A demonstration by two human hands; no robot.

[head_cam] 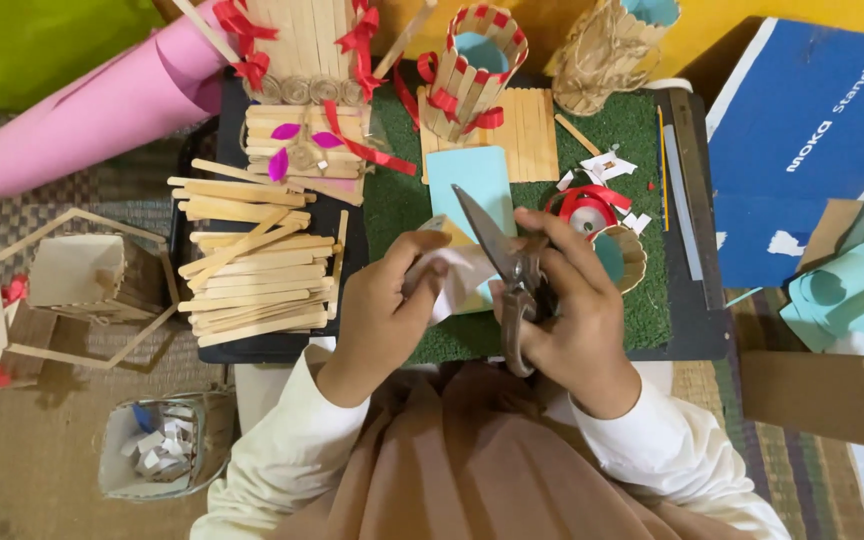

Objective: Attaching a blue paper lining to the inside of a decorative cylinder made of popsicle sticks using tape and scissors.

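My left hand (380, 312) pinches a small folded piece of white and light-blue paper (460, 270) over a green mat (642, 130). My right hand (574, 308) grips metal scissors (500, 262); their blades point up and left and lie across the paper. A light-blue card sheet (470, 175) lies flat just beyond the paper. Right of my right hand sit a red ribbon roll (584, 205) and a small round woven cup (628, 258).
A heap of wooden craft sticks (247, 270) lies left of the mat. Stick-built holders with red ribbon (472, 65) stand at the back. A pink paper roll (102, 115), a blue box (802, 140), a cardboard box (827, 395) and a scrap tub (157, 445) surround me.
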